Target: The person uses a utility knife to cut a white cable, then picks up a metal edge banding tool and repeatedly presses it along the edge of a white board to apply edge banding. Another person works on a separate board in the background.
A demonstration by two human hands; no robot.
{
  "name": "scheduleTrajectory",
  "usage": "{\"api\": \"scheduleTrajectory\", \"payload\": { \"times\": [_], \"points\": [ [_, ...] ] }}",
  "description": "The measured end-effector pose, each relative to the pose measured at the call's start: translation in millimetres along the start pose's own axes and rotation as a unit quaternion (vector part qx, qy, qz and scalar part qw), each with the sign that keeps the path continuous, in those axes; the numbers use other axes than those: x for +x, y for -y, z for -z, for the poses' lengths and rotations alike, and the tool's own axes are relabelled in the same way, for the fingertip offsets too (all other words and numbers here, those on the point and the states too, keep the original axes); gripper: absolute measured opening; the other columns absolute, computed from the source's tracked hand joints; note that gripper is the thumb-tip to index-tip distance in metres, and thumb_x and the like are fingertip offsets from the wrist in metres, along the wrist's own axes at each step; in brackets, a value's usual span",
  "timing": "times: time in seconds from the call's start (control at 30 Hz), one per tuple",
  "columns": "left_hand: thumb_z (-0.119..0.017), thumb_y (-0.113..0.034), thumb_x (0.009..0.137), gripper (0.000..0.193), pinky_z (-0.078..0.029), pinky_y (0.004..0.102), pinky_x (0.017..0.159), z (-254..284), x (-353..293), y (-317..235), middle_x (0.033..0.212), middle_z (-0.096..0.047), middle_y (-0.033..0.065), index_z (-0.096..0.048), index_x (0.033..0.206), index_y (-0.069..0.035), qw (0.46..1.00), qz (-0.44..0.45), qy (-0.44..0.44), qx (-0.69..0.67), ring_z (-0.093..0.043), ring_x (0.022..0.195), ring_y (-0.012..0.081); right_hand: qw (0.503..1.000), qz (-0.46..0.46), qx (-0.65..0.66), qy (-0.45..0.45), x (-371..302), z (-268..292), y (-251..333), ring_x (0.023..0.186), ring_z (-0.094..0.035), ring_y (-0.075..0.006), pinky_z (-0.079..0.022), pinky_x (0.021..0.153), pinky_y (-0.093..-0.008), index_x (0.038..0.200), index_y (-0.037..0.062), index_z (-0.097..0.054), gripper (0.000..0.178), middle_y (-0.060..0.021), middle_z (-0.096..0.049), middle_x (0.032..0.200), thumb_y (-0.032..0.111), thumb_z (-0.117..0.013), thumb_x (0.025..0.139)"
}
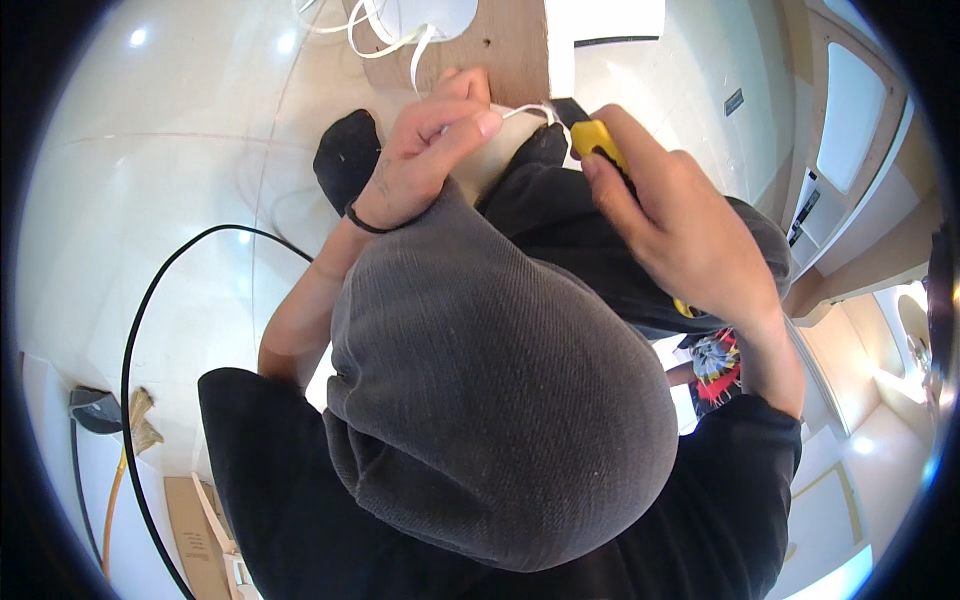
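Observation:
My left hand (pixel 432 150) is closed, with thumb and fingers pinching a thin white strip (pixel 525 108). Around that wrist sits a dark band (pixel 368 220). The strip runs across toward my right hand (pixel 690 225), which grips a yellow and black utility knife (pixel 598 143). The knife's dark front end is beside the strip; whether the blade touches it I cannot tell. Beyond the left hand, more white strip (pixel 415 62) loops over a brown wooden board (pixel 515 45). A white rounded piece (pixel 428 14) shows at the board's far end.
A large grey cloth shape (pixel 500 390) fills the middle. A black-covered foot (pixel 350 160) rests on the shiny tiled floor (pixel 200 190). At left, a black cable (pixel 128 370) curves past a broom (pixel 143 420) and dustpan (pixel 97 410). Pale cabinetry (pixel 850 130) stands right.

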State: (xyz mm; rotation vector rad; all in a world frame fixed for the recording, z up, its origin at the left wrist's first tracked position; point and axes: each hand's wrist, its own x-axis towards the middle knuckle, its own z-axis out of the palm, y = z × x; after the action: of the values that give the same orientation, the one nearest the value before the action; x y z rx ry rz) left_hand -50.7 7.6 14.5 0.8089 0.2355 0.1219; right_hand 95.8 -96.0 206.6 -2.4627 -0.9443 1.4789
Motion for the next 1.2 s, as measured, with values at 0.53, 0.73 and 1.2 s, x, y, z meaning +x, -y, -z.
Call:
{"api": "scheduleTrajectory", "payload": {
  "times": [0.53,0.73,1.2],
  "points": [
    [-0.06,-0.013,0.097,0.025,-0.03,0.03,0.081,0.2,5.7,-3.9,0.085,-0.038,0.0009,-0.047,0.079,0.0,1.0,-0.001,0.012,0.018,-0.036,0.086,0.0146,0.999,0.0,-0.035,0.037,4.2,8.6,-8.3,0.06,-0.06,-0.0371,-0.041,0.059,-0.0449,0.117,0.0037,-0.049,0.021,-0.0207,-0.058,0.068,0.022,-0.051,0.108],
    [-0.061,-0.011,0.096,0.024,-0.031,0.0299,0.081,0.3,6.9,-1.3,0.085,-0.038,0.0012,-0.047,0.079,0.001,0.999,0.001,0.018,-0.027,-0.037,0.086,0.0148,0.998,0.042,-0.05,0.022,16.1,9.9,-8.8,0.061,-0.061,-0.0377,-0.042,0.059,-0.044,0.118,0.0025,-0.049,0.021,-0.0212,-0.06,0.07,0.021,-0.051,0.108],
    [-0.057,-0.013,0.098,0.021,-0.033,0.0282,0.081,18.2,-10.8,-0.3,0.088,-0.044,-0.0007,-0.055,0.081,-0.002,0.966,0.013,-0.128,-0.224,-0.04,0.085,0.0127,0.994,-0.11,-0.012,0.018,-7.2,38.8,20.4,0.075,-0.062,-0.0323,-0.044,0.07,-0.0426,0.118,0.0045,-0.051,0.021,-0.016,-0.059,0.078,0.021,-0.053,0.105]
  ]
}}
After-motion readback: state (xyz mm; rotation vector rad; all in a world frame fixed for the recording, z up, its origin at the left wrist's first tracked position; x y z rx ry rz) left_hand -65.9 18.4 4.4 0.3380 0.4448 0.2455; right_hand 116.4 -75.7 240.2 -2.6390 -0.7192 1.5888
